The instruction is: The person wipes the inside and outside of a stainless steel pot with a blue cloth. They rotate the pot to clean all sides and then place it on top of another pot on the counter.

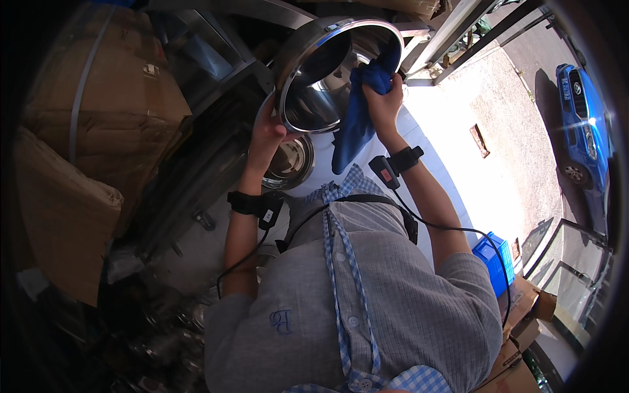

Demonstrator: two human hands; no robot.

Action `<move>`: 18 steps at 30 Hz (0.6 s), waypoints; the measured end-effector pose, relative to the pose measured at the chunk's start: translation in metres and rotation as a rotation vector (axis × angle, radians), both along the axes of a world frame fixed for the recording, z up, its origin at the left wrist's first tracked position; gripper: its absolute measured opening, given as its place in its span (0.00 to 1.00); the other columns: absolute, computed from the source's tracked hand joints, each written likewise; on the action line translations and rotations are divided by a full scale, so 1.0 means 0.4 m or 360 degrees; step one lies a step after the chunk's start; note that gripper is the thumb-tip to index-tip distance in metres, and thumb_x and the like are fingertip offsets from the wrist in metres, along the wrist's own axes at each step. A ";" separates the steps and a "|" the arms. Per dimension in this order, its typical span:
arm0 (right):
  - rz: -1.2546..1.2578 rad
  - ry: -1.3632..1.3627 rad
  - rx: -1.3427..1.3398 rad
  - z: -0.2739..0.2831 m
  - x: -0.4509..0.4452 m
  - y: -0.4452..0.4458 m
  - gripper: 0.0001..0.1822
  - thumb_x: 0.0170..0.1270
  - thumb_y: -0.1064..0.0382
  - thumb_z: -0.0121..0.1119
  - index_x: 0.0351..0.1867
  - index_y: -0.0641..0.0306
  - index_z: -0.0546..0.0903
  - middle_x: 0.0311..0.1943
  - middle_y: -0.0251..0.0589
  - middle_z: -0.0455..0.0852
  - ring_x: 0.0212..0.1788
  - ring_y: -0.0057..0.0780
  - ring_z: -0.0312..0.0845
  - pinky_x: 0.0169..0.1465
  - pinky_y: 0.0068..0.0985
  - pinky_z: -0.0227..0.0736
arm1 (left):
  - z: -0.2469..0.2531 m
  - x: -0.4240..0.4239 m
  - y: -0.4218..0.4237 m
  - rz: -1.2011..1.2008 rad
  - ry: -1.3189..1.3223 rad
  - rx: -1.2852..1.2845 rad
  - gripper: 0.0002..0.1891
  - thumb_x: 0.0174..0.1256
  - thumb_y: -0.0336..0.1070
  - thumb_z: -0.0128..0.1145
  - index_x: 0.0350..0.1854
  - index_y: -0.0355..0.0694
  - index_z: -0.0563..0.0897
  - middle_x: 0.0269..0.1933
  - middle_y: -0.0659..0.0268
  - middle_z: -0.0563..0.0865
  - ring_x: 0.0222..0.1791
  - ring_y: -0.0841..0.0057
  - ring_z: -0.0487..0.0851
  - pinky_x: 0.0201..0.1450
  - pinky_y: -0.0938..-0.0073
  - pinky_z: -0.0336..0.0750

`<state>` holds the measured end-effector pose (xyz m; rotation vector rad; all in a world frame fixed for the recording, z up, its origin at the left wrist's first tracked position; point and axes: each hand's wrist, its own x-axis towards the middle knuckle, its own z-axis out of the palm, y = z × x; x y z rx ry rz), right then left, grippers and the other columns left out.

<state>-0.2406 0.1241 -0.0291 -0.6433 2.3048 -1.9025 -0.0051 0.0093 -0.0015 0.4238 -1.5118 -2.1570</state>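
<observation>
A large shiny stainless-steel pot or basin point(314, 91) is held up in front of me, tilted so its mouth faces me. My left hand point(268, 125) grips its rim at the lower left, thumb toward me. In my right hand point(384, 105) is a bunched blue cloth point(355, 127). The upper part of the cloth reaches inside the pot near its right wall, and a long end hangs below the rim. Beneath the pot sits a round metal bowl or lid point(290, 164), partly hidden by my left hand and the pot.
Large cardboard boxes point(103, 83) stand at the left beside a metal frame point(211, 44). Several shiny metal pieces point(167, 339) lie in shadow at the lower left. A blue plastic crate point(496, 260) and cardboard cartons point(523, 304) are at the right. A blue car point(585, 127) stands outside.
</observation>
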 end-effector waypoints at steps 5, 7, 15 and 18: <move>-0.0002 -0.0572 -0.0272 0.007 0.038 -0.022 0.24 0.50 0.59 0.72 0.45 0.72 0.78 0.37 0.47 0.85 0.37 0.33 0.83 0.43 0.27 0.79 | -0.006 -0.029 0.028 0.0050 0.0092 -0.0086 0.58 0.49 0.47 0.77 0.78 0.46 0.49 0.69 0.59 0.70 0.67 0.67 0.72 0.67 0.59 0.71; 0.0106 -0.0840 -0.0299 0.065 0.073 -0.026 0.25 0.51 0.59 0.71 0.46 0.74 0.78 0.38 0.48 0.85 0.36 0.32 0.84 0.41 0.25 0.80 | -0.023 -0.058 0.055 0.0073 0.0068 -0.0158 0.58 0.50 0.45 0.77 0.78 0.47 0.48 0.70 0.60 0.69 0.66 0.66 0.73 0.69 0.60 0.67; 0.0337 -0.0303 0.0146 0.054 0.110 -0.035 0.41 0.49 0.56 0.72 0.59 0.80 0.64 0.53 0.67 0.72 0.53 0.53 0.76 0.54 0.39 0.74 | -0.056 -0.066 0.109 0.0324 -0.0335 0.0053 0.14 0.68 0.38 0.61 0.51 0.37 0.82 0.48 0.67 0.84 0.48 0.77 0.82 0.54 0.75 0.76; 0.0254 0.0256 0.0197 0.031 0.139 -0.051 0.61 0.47 0.54 0.74 0.71 0.81 0.43 0.71 0.72 0.38 0.73 0.67 0.43 0.73 0.46 0.48 | -0.057 -0.074 0.114 0.0467 -0.0394 0.0283 0.11 0.66 0.33 0.59 0.47 0.36 0.83 0.47 0.66 0.84 0.46 0.77 0.83 0.54 0.71 0.78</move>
